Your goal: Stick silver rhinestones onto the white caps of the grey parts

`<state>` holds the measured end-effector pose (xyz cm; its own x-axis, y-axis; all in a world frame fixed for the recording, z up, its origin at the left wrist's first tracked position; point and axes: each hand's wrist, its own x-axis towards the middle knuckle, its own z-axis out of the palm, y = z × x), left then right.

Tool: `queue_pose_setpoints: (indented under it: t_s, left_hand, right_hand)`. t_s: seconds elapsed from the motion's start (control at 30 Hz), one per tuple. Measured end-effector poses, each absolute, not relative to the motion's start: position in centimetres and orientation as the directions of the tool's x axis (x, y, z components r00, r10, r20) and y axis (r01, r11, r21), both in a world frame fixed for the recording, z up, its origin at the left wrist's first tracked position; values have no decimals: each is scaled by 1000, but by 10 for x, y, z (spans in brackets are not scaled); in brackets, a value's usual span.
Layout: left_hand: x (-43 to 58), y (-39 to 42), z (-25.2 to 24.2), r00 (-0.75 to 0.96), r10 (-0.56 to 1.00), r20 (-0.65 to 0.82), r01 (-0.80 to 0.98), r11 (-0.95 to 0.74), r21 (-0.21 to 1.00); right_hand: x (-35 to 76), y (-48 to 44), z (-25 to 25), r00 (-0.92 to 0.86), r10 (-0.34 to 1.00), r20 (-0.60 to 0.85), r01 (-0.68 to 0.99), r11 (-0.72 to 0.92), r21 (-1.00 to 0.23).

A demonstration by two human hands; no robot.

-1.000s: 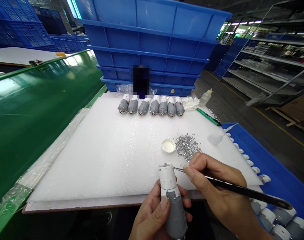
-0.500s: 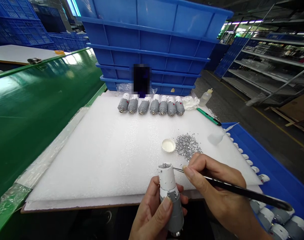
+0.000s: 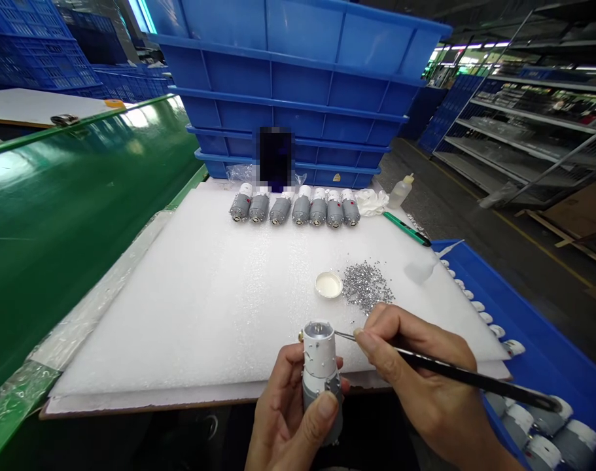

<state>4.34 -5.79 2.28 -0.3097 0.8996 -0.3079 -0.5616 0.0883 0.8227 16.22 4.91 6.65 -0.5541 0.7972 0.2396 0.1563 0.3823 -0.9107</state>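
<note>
1. Gripping a white-capped grey motor point(image 3: 320, 366) upright, the left hand point(image 3: 290, 412) wraps fingers and thumb round its body, which keeps the white end up and facing the tweezers.
2. Closed in a pen-like pinch on long black tweezers point(image 3: 455, 374), the right hand point(image 3: 415, 360) sits just right of the motor, a hold that suits fine work, with the tip almost touching the white end.
3. Just beyond the right hand, a heap of silver rhinestones point(image 3: 365, 286) and a shallow white lid point(image 3: 328, 284) lie within easy reach on a white foam sheet point(image 3: 180, 314).
4. Well beyond both hands, seven similar motors point(image 3: 292, 208) lie in a tidy row, while a blue tray point(image 3: 474, 288) runs along the right hand's side.
</note>
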Motion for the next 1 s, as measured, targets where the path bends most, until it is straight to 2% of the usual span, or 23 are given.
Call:
queue_pose_setpoints:
  t_s: [0.23, 0.37, 0.5, 0.63, 0.7, 0.83, 1.0]
  left_hand:
    - [44, -57, 26, -244, 891, -383, -697, 113, 708]
    - [39, -58, 28, -77, 921, -382, -824, 157, 545]
    - [36, -61, 27, 145, 915, -377, -888, 289, 359]
    - [39, -61, 27, 208, 906, -367, -910, 317, 266]
    - [40, -59, 29, 155, 905, -397, -920, 278, 275]
    - [41, -55, 35, 47, 880, -472, -889, 252, 382]
    - [42, -53, 42, 88, 864, -496, -829, 340, 444]
  right_hand:
    - [154, 50, 68, -518, 824, 232, 133, 345, -929]
    - [162, 52, 68, -513, 823, 243, 123, 351, -928]
    - [175, 51, 65, -495, 812, 310, 101, 408, -907]
    - [182, 49, 66, -524, 755, 393, 94, 510, -855]
    - [185, 50, 66, -539, 732, 418, 87, 542, -836]
    - [192, 52, 65, -531, 729, 431, 123, 570, -813]
    - [201, 53, 61, -564, 715, 413, 125, 568, -814]
